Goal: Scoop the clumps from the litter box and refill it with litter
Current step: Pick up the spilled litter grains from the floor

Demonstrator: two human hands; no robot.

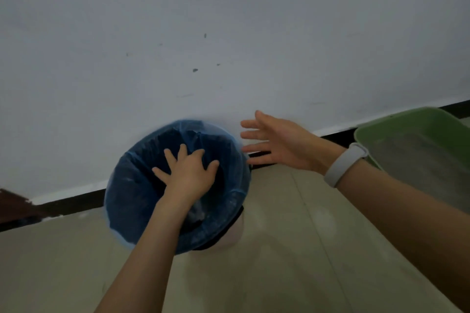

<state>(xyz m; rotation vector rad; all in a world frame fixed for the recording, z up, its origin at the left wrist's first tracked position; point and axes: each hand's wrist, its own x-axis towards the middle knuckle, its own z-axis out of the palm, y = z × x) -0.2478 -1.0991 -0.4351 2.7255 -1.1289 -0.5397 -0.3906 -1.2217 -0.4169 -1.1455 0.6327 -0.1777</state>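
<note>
Your left hand (pixel 189 173) spreads wide, empty, over one blue-lined bin (pixel 127 198) at centre; your right hand (pixel 277 145) is splayed, empty, beside one green litter box (pixel 396 122) at right.

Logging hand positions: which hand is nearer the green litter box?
Right. The right hand hovers open between the blue-lined bin and the green litter box; the left hand is spread over the bin, farther away.

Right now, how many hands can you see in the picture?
2. The left hand is spread over the open bin with the blue bag. The right hand is open in the air beside the bin, before the wall.
</note>
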